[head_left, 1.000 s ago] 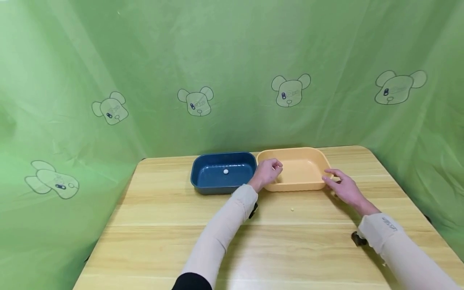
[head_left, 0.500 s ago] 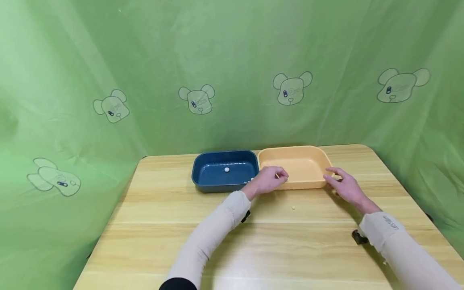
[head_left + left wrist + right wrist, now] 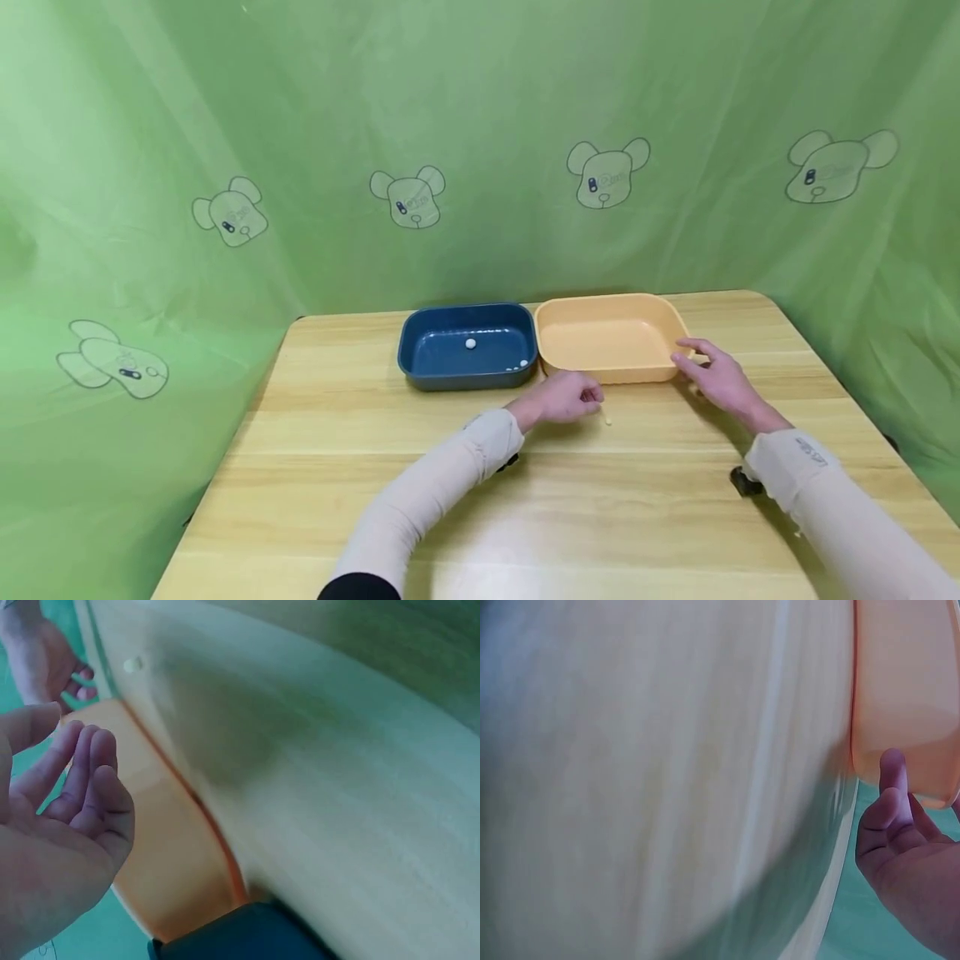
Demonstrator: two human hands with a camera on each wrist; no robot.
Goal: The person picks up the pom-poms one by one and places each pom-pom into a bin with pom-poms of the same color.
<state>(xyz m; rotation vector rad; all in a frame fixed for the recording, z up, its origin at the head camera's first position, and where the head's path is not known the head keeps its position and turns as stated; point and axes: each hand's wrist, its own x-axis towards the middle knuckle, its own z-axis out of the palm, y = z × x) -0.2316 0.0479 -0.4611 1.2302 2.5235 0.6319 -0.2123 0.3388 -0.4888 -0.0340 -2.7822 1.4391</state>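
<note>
My left hand (image 3: pixel 566 396) hovers just in front of the orange tray, fingers loosely bent. Nothing shows between its thumb and fingertips in the left wrist view. A tiny pale bead (image 3: pixel 608 422) lies on the table right beside those fingertips. At the right end of the orange tray (image 3: pixel 600 377), my right hand (image 3: pixel 723 385) holds the rim, thumb outside and fingers over the edge. In the blue tray (image 3: pixel 465 383) to the left sit a white ball (image 3: pixel 470 343), a smaller white ball (image 3: pixel 523 363) near the right front corner, and tiny pale bits.
Both trays stand side by side at the back of the wooden table (image 3: pixel 600 517). A green curtain (image 3: pixel 495 100) with printed bear heads hangs behind and along the sides. Another small pale bit lies by the right forearm.
My left hand has come out of the orange tray, over its front rim, toward the bead on the table. Balls in the blue tray's corner are now uncovered. My right hand stays put.
</note>
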